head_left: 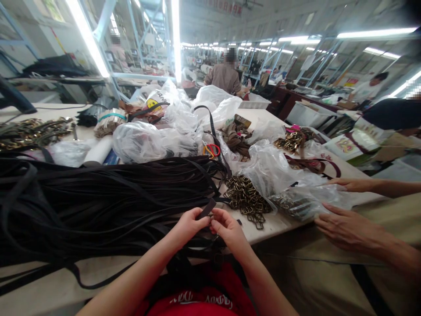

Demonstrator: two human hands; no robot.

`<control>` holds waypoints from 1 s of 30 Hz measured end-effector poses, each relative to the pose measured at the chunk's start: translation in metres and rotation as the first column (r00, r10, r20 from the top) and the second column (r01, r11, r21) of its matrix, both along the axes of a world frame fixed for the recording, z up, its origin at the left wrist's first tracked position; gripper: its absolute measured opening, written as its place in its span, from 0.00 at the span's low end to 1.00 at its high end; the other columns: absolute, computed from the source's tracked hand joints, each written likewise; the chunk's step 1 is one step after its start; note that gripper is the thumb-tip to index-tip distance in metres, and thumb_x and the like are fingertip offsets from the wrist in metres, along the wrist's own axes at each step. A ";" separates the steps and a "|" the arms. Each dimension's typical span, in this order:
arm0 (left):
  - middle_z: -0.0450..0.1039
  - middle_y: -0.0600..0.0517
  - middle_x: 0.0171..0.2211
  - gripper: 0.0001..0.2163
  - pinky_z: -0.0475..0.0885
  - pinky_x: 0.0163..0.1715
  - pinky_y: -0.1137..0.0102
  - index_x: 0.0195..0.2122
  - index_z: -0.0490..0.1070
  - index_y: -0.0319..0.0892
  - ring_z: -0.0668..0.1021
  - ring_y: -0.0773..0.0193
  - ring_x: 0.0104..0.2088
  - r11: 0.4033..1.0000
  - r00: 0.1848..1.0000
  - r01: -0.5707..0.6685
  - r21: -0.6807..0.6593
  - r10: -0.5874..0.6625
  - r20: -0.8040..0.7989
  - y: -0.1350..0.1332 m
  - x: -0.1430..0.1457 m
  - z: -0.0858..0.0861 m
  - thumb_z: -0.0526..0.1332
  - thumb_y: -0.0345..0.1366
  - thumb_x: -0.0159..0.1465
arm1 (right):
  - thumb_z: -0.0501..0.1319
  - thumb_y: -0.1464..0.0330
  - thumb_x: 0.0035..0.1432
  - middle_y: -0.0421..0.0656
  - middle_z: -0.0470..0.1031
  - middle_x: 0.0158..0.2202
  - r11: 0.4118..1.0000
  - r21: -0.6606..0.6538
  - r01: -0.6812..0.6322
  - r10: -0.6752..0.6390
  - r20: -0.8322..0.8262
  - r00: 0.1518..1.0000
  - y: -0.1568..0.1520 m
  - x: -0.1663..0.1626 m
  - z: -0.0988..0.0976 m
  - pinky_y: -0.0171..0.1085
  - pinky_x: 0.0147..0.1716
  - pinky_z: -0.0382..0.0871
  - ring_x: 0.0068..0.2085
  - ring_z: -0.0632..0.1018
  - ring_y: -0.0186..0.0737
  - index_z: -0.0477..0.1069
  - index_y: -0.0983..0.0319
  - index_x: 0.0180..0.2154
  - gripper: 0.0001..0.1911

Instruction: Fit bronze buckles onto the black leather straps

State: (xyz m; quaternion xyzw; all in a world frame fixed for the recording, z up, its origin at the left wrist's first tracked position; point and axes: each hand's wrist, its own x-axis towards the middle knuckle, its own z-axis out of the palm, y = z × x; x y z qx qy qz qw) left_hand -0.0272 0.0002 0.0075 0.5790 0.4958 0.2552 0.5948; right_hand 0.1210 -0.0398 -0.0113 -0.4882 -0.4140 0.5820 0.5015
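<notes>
In front of my body my hands meet at the table's near edge. Fingers of my left hand (193, 224) are closed on a flat black strap (207, 210), whose short end sticks up past the thumb. My right hand (227, 227) is pinched against the left fingertips; what lies in its fingers is mostly hidden, with a small metallic glint near them. Beyond it lies a heap of brass-coloured metal buckles (245, 193), some spilling toward the near edge. A thick bundle of long black straps (98, 193) spreads to the left, some passing under my hands.
At the right, a co-worker's hands (351, 230) hold a clear plastic bag (302, 199) of metal pieces. Orange-handled scissors (212, 150) rest behind the straps. Plastic bags (141, 140), brown straps (235, 140) and more metal fittings (291, 141) crowd the table's back.
</notes>
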 end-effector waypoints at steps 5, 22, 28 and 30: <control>0.70 0.54 0.26 0.13 0.63 0.25 0.75 0.33 0.70 0.37 0.69 0.68 0.26 0.999 0.998 0.028 -0.025 -0.027 0.057 -0.001 -0.005 0.002 0.59 0.42 0.53 | 0.64 0.64 0.48 0.38 0.71 0.28 1.000 -0.011 0.011 -0.012 -0.038 0.999 -0.001 -0.006 0.002 0.32 0.28 0.66 0.27 0.71 0.31 0.68 0.62 0.42 0.18; 0.62 0.58 0.18 0.14 0.54 0.18 0.77 0.25 0.64 0.39 0.61 0.73 0.19 0.993 0.993 0.115 -0.007 -0.115 -0.014 0.001 -0.007 0.015 0.54 0.47 0.56 | 0.67 0.66 0.44 0.39 0.71 0.31 0.973 -0.180 0.145 -0.205 -0.386 0.899 -0.007 0.004 0.018 0.28 0.28 0.69 0.27 0.71 0.27 0.72 0.60 0.41 0.19; 0.60 0.59 0.17 0.15 0.54 0.19 0.77 0.28 0.66 0.38 0.61 0.73 0.18 0.980 0.983 0.182 -0.075 -0.183 0.000 0.003 -0.008 0.012 0.54 0.48 0.55 | 0.67 0.68 0.43 0.38 0.70 0.32 0.975 -0.146 0.170 -0.212 -0.352 0.912 -0.006 0.003 0.016 0.27 0.26 0.67 0.26 0.69 0.26 0.72 0.59 0.40 0.18; 0.59 0.59 0.17 0.15 0.53 0.19 0.77 0.29 0.66 0.38 0.60 0.73 0.18 0.975 0.981 0.195 -0.108 -0.192 0.031 0.004 -0.009 0.012 0.54 0.48 0.55 | 0.67 0.68 0.43 0.38 0.70 0.31 0.977 -0.151 0.150 -0.195 -0.350 0.916 -0.007 0.005 0.017 0.27 0.26 0.67 0.25 0.68 0.26 0.72 0.59 0.41 0.19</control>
